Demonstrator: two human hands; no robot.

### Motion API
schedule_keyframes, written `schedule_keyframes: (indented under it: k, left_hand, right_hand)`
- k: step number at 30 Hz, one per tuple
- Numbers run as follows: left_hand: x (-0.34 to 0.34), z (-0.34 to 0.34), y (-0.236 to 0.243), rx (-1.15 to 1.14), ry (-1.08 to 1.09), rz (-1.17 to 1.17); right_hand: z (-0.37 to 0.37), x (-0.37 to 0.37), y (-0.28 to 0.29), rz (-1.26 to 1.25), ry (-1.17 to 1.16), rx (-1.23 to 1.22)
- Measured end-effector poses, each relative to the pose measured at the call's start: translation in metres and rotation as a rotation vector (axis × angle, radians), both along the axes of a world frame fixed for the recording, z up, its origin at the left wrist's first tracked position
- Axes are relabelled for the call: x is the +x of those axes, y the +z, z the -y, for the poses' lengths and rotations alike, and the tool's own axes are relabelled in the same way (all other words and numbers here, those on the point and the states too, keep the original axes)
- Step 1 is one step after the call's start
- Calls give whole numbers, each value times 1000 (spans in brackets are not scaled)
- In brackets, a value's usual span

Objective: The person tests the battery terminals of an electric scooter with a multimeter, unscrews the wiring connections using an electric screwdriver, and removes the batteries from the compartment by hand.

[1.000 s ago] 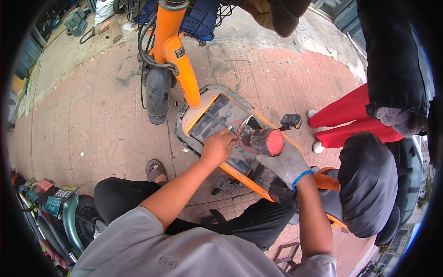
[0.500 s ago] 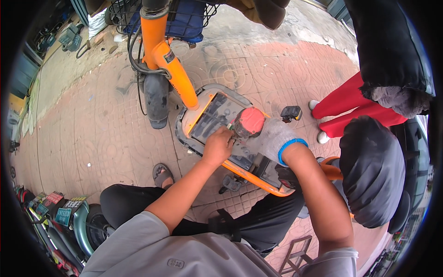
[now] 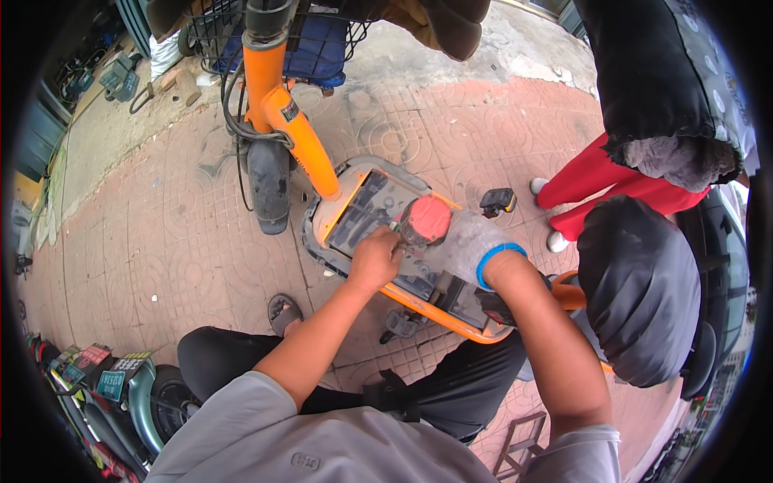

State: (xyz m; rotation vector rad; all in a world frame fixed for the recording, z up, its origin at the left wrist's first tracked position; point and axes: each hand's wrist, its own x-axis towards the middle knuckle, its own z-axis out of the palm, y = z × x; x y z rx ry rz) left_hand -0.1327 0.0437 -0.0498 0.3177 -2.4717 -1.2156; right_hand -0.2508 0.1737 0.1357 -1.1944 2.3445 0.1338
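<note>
Bare left hand (image 3: 374, 259) at frame centre, fingers curled tight on the open orange bike deck (image 3: 362, 211), gloved right hand (image 3: 451, 237) just right of it, grip closed round a red-tipped tool (image 3: 425, 219), front wheel (image 3: 268, 183) beyond at upper left, basket (image 3: 318, 44) along the top edge

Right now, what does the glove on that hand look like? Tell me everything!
The glove covers the person's right hand. It looks like grey knitted fabric with a red coating over the fingers and a bright blue band at the wrist. It is stretched snug, fingers curled, pressed down on the open floor of the orange scooter, right beside the bare left hand.
</note>
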Motion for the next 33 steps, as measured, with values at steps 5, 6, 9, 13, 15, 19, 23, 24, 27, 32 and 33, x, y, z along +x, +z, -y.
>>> schedule_keyframes:
  k: [5,6,9,13,15,19,23,24,27,32,33]
  left_hand:
    - [0,1,-4,-8,-18,-3]
    - [1,2,-4,-21,-6,1]
    - [0,-1,0,-15,-4,8]
    - [-1,-5,2,-4,-3,6]
    - [0,-4,-2,-18,11,-17]
    - [0,-2,-9,5,-1,-32]
    - [1,1,-2,36,-17,-33]
    - [2,1,2,46,-17,-88]
    - [3,5,16,103,-41,-124]
    - [1,12,49,150,-120,6]
    - [0,14,49,140,-121,22]
  right_hand:
    - [-4,4,6,-13,-47,-37]
    - [-4,6,6,-15,-50,-43]
    - [-14,7,-3,-59,18,-64]
    - [-27,10,-14,-37,-17,-202]
    - [-28,18,-5,-6,-90,-230]
    - [-40,32,4,-20,-122,-264]
    - [-48,47,27,80,-271,-207]
    - [-55,49,24,79,-271,-209]
    - [-77,57,15,95,-320,-412]
    - [-118,109,19,53,-500,-653]
    - [-126,119,20,-15,-444,-637]
